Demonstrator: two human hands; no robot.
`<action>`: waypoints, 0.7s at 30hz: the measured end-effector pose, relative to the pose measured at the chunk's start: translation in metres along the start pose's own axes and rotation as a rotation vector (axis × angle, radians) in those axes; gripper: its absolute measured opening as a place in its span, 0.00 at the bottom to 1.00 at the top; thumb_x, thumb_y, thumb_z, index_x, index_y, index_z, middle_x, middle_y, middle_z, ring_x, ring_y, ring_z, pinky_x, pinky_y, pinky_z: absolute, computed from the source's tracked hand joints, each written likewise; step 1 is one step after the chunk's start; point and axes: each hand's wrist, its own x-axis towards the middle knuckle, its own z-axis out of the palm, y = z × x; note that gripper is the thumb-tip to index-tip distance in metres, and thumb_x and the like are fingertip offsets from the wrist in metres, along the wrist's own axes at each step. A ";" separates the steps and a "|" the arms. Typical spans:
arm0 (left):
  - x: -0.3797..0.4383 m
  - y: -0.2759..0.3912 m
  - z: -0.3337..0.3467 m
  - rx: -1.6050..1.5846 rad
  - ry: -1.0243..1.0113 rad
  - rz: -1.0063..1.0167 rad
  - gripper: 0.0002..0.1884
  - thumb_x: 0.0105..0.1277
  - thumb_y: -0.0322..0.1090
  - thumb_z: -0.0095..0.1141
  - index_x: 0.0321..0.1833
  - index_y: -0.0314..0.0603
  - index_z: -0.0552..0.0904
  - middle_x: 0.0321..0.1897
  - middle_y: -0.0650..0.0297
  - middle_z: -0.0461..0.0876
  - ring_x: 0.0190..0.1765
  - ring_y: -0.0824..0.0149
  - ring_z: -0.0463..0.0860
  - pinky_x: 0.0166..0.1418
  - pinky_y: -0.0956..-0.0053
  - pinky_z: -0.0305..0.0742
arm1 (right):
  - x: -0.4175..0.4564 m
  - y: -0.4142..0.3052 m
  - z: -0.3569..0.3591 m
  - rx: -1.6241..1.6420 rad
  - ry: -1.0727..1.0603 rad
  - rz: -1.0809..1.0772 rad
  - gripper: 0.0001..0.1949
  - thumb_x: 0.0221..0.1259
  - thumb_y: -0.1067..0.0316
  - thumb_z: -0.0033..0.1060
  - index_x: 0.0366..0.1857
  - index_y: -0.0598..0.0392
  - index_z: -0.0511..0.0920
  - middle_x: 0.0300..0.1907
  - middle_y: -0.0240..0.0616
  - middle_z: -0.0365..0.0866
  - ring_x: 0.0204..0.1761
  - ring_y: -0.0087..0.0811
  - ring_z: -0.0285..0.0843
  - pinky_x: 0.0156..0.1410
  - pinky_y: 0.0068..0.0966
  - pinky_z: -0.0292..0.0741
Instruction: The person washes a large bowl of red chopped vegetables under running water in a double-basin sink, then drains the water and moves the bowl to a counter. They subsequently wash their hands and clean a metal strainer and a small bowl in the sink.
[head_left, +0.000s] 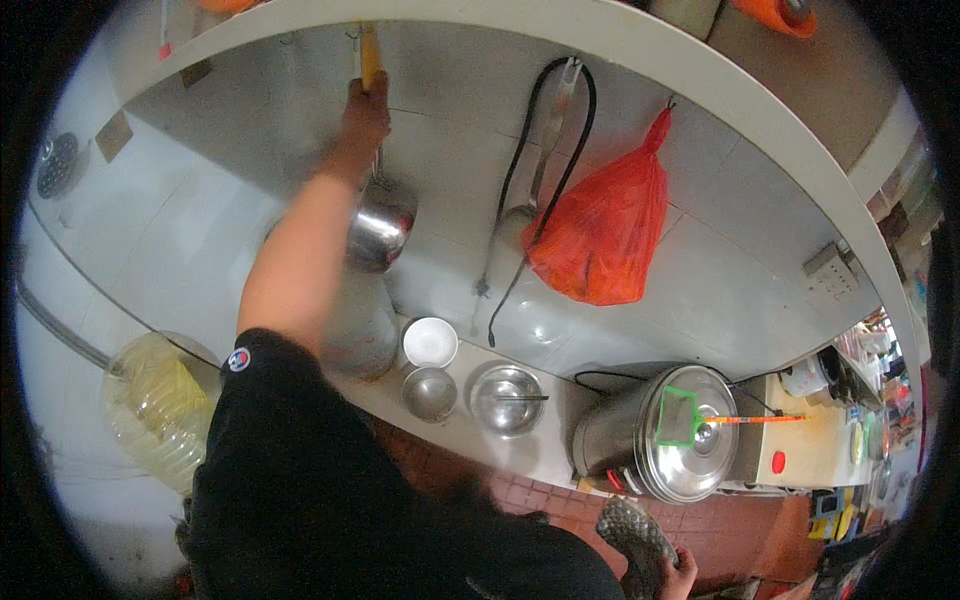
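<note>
My left hand (367, 112) reaches up to the wall and is closed around the yellow handle (370, 56) of a hanging utensil, just under the shelf edge. Below that hand hangs a shiny, deep metal bowl (381, 229) on a thin metal stem; my forearm partly hides it, and whether stem and handle are one piece is unclear. At the bottom right my right hand (679, 576) grips a grey, scaly-patterned object (634, 529), whose kind I cannot tell. A white bowl (430, 342), a small metal bowl (430, 394) and a wider metal bowl (508, 400) stand on the counter.
A large lidded metal pot (686, 435) stands right of the bowls, with a green fly swatter (679, 417) on its lid. A red plastic bag (607, 225) and a black cord (502, 187) hang from wall hooks. At left is a yellowish plastic container (161, 409). The shelf edge (750, 82) arches overhead.
</note>
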 end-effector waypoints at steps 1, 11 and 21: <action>-0.004 -0.001 0.005 0.043 -0.040 0.081 0.29 0.73 0.60 0.39 0.52 0.35 0.66 0.33 0.49 0.77 0.32 0.54 0.78 0.36 0.60 0.74 | -0.003 -0.033 0.006 0.012 -0.047 -0.004 0.20 0.68 0.56 0.56 0.47 0.67 0.77 0.38 0.41 0.82 0.39 0.27 0.73 0.45 0.27 0.74; -0.085 0.067 0.087 -0.122 -0.259 0.266 0.25 0.74 0.55 0.39 0.51 0.35 0.68 0.35 0.42 0.78 0.41 0.40 0.80 0.47 0.52 0.73 | 0.013 -0.007 0.016 -0.017 0.067 -0.045 0.06 0.57 0.77 0.59 0.37 0.63 0.77 0.33 0.32 0.77 0.38 0.22 0.71 0.44 0.23 0.71; -0.095 0.091 0.130 0.108 -0.255 0.484 0.25 0.75 0.52 0.37 0.55 0.33 0.65 0.47 0.34 0.75 0.52 0.33 0.75 0.49 0.45 0.72 | -0.020 0.009 0.028 -0.029 0.147 0.034 0.06 0.56 0.79 0.59 0.37 0.64 0.76 0.31 0.32 0.77 0.37 0.21 0.71 0.44 0.22 0.70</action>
